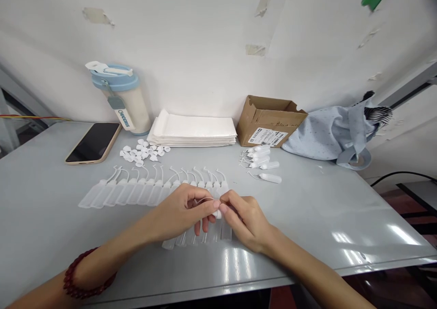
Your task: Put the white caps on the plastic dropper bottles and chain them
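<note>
1. Piece, small and white, is gripped by the left hand at near center.
2. Right hand meets it, pinched closed; exactly what it grips I cannot tell.
3. Translucent tubes lie left of and beneath both hands.

The single head view looks from above and behind the hands, facing forward and down, near enough that both forearms enter from below. It takes in the bench around the hands and the wall beyond them.
</note>
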A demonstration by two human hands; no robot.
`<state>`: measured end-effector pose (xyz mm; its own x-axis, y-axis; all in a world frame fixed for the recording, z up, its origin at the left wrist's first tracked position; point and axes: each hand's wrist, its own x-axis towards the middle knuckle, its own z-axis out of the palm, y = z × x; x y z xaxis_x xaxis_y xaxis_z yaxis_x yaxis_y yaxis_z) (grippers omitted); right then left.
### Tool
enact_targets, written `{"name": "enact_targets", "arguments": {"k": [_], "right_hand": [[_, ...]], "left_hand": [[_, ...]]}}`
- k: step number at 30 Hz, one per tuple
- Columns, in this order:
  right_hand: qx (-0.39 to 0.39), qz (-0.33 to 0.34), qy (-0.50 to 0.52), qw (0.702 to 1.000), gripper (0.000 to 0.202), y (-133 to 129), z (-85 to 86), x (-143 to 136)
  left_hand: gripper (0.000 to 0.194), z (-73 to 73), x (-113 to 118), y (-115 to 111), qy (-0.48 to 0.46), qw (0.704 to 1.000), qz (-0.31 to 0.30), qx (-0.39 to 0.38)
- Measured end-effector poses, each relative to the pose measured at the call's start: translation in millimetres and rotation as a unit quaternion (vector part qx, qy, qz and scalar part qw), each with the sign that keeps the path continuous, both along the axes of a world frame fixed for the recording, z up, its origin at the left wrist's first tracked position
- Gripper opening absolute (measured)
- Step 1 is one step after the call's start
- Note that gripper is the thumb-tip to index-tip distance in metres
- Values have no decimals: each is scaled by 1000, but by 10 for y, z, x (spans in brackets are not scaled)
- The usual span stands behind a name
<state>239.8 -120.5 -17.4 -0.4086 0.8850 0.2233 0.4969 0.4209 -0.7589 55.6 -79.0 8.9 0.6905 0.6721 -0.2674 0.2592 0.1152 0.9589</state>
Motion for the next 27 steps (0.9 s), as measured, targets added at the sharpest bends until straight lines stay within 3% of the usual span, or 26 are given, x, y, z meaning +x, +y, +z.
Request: {"name": "enact_targets", "arguments": {"k": [5, 12, 16, 20, 23, 27], "right_hand": [[-27, -27, 23, 999, 15, 12, -9, -3], [-59, -41, 19, 997, 17, 7, -3, -10], [-97, -51, 49, 993, 21, 11, 2, 6], [-149, -58, 65, 985, 25, 34, 3, 22], [-149, -65, 62, 985, 26, 43, -6, 23], [-52, -83, 17, 995, 18, 34, -45, 12]], "left_hand": [[22, 42, 2, 3, 24, 1000, 0, -8], [16, -27, 36, -15, 20, 999, 30, -4], [11, -83, 43, -63, 13, 987, 37, 154], [11, -144, 46, -90, -16, 944, 21, 328], [11, -131, 54, -89, -5, 954, 23, 299], [21, -57, 67, -77, 45, 981, 8, 186]]}}
